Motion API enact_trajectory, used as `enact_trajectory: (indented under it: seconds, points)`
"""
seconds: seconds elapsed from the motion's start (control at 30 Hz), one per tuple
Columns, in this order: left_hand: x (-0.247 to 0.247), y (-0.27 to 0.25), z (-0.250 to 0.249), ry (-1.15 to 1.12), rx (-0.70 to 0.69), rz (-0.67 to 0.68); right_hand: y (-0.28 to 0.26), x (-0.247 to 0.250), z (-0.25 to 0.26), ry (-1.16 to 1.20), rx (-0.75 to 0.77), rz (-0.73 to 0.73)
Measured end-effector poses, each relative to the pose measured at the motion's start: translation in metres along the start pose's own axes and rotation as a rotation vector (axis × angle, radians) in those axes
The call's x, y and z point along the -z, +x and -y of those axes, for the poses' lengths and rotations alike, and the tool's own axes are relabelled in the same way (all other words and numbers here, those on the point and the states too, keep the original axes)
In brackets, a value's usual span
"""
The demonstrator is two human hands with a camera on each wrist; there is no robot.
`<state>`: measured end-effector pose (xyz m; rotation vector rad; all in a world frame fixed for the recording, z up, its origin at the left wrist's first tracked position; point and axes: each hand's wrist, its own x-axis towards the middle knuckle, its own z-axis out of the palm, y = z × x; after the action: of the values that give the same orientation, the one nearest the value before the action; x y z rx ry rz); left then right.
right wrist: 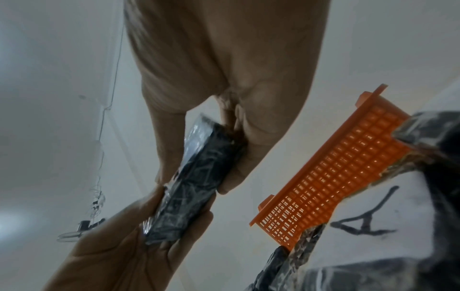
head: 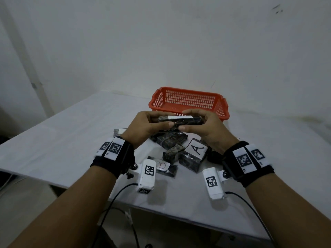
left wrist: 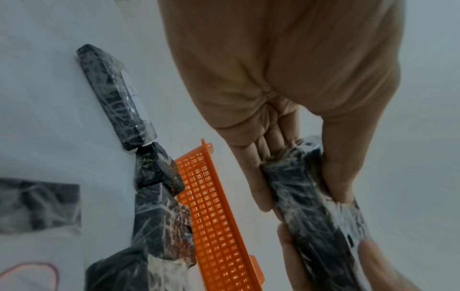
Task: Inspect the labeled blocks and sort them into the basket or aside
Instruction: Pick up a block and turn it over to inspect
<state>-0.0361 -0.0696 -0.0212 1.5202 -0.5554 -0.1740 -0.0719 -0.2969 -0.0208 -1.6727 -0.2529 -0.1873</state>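
Head view: hands (head: 176, 125) around block (head: 180, 120)

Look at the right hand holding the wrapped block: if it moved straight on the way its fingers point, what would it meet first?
Probably the left hand, which holds the same block's other end facing the right hand. The orange basket sits farther back; depth is unclear.

A bare recording room, not a lived-in home: blank white walls (head: 161, 42), a white-covered table (head: 62, 133), tagged wrist cameras (head: 146, 174) trailing black cables (head: 111, 208).
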Motion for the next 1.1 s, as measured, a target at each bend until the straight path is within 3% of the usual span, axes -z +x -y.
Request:
enact_trajectory:
  seconds: [0.4,0.53,0.9,1.1]
  points:
    - [0.005,0.001,-0.003,0.038,-0.010,-0.019,-0.006,0.001,0.002,0.040,0.013,-0.006]
    - [0.001,-0.001,-0.006,0.054,-0.013,0.005,-0.006,-0.002,0.004,-0.010,0.052,-0.070]
    - [0.000,0.000,-0.007,0.091,-0.032,-0.005,-0.010,0.000,0.007,-0.081,0.064,-0.058]
    - [0.000,-0.002,-0.008,0.087,-0.068,-0.029,-0.012,-0.002,0.012,0.121,-0.149,0.052]
